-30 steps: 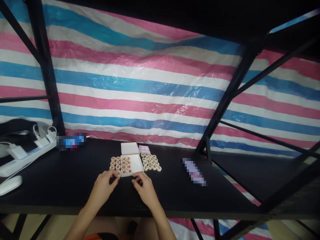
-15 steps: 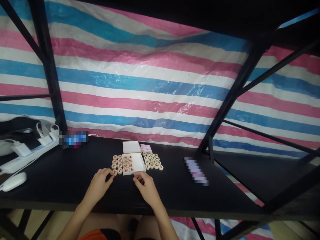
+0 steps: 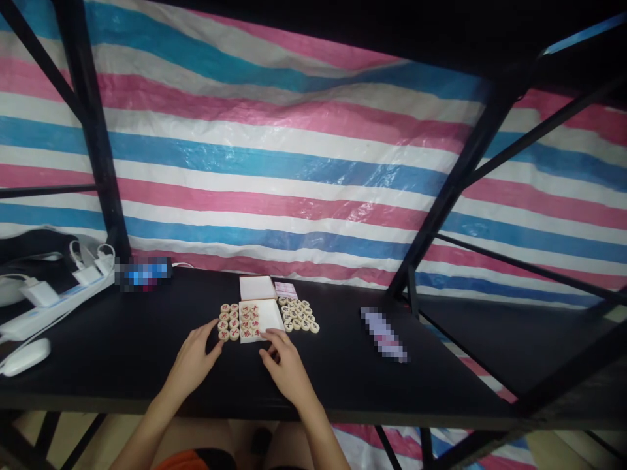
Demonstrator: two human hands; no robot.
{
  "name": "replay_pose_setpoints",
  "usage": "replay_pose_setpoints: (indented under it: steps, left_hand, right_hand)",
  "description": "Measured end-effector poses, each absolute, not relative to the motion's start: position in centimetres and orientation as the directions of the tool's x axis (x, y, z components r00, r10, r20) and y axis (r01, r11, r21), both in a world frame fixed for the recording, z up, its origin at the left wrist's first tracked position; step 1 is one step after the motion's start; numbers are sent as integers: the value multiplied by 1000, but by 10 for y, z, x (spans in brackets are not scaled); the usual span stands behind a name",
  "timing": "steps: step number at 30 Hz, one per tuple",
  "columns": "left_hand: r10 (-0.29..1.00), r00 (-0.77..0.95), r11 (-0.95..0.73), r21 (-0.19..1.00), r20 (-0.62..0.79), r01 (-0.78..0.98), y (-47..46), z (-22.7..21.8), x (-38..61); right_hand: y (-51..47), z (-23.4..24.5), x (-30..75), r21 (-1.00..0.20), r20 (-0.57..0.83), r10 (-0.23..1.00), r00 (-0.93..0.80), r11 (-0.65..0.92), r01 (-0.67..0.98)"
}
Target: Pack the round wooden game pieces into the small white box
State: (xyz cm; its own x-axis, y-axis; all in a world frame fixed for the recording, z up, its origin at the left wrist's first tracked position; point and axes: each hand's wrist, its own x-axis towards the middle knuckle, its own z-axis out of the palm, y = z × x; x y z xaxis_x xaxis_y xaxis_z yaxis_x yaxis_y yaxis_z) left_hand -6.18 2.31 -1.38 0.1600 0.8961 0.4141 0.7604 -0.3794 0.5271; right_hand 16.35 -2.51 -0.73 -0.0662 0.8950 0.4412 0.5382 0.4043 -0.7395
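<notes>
My left hand [image 3: 195,356] lies at the left edge of a two-column group of red-marked Chinese chess pieces [image 3: 229,322], thumb and fingers apart, with no piece held. An open white box [image 3: 269,316] stands right beside that group. Inside its left half sit several more red-marked pieces [image 3: 251,320] in two columns. My right hand [image 3: 283,365] is at the box's front right, fingertips by the front wall, fingers curved and apart. To the box's right, dark-marked chess pieces [image 3: 300,314] lie in a cluster on the black table.
Behind the box lies its open lid [image 3: 257,288], beside a small pink-and-white card [image 3: 285,290]. A power strip [image 3: 59,305] with plugs and a white mouse-shaped object [image 3: 27,357] occupy the left. A blurred-out object [image 3: 385,335] lies to the right. Black frame posts and striped sheeting stand behind.
My left fingers have opened out along the left side of the outer pieces. My right fingers have lifted and reached slightly farther over the box's front edge. The pieces look the same.
</notes>
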Motion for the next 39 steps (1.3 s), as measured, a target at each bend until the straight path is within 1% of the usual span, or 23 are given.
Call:
replay_pose_setpoints:
  steps: [5, 8, 10, 14, 19, 24, 27, 32, 34, 35, 37, 39]
  left_hand:
    - [914, 193, -352, 463, 357, 813, 21, -12, -60]
    - [915, 202, -352, 443, 350, 824, 21, -12, -60]
    - [912, 209, -357, 432, 352, 828, 21, -12, -61]
    - [912, 219, -364, 434, 348, 824, 21, -11, -60]
    - [912, 224, -371, 460, 343, 807, 18, -7, -59]
    - [909, 226, -374, 447, 351, 812, 17, -4, -59]
    - [908, 224, -376, 454, 355, 808, 16, -3, -59]
    - [910, 217, -373, 464, 354, 804, 15, -7, -59]
    - [910, 206, -374, 494, 361, 785, 17, -10, -60]
    - [912, 184, -368, 530, 367, 764, 20, -11, -61]
    - [929, 98, -322, 650, 356, 689, 31, -11, -64]
    - [960, -13, -224, 793, 280, 566, 47, -6, -65]
  right_hand:
    - [-24, -11, 162, -621, 404, 904, -136, 381, 686]
    - [-23, -9, 159, -542, 372, 911, -175, 367, 756]
    - [-22, -6, 157, -512, 347, 917, -196, 361, 780]
    - [-21, -4, 154, -501, 347, 920, -182, 345, 794]
    - [-20, -3, 152, -518, 352, 930, -109, 290, 805]
    - [-13, 0, 152, -522, 281, 957, -77, 219, 824]
    - [-9, 1, 151, -521, 266, 961, -69, 204, 829]
    - [-8, 2, 148, -458, 269, 960, -83, 203, 866]
    - [-9, 4, 145, -415, 251, 965, -77, 179, 892]
    - [-9, 6, 143, -392, 237, 969, -71, 162, 905]
    - [-10, 9, 139, -347, 215, 975, -57, 131, 929]
    - [-11, 10, 135, -313, 208, 977, -40, 106, 944]
